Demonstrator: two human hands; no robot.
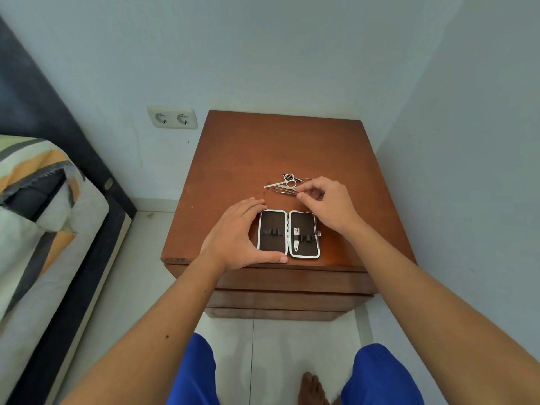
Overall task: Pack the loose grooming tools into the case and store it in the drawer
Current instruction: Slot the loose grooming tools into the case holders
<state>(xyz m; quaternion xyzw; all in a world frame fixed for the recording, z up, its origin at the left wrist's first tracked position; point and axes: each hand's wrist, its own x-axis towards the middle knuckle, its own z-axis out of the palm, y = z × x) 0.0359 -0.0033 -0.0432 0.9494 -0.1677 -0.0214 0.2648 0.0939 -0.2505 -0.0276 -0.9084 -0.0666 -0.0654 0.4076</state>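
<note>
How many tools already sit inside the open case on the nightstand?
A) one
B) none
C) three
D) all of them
A: only one tool, the nail clipper, sits under the elastic loops in the right half of the case; the scissors and other loose tools still lie on the nightstand beyond it.

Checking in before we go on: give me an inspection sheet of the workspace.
Surface: wooden nightstand, top bare apart from the kit.
Job's things: grooming case lies open near the front edge, one tool strapped in the right half; small scissors and tweezers loose behind it.
Clutter: nothing seen.
Grippers: left hand steadies the case; right hand pinches at the tweezers.
Cables: nothing seen.
Surroundings: drawers shut, wall socket, bed at left.
</note>
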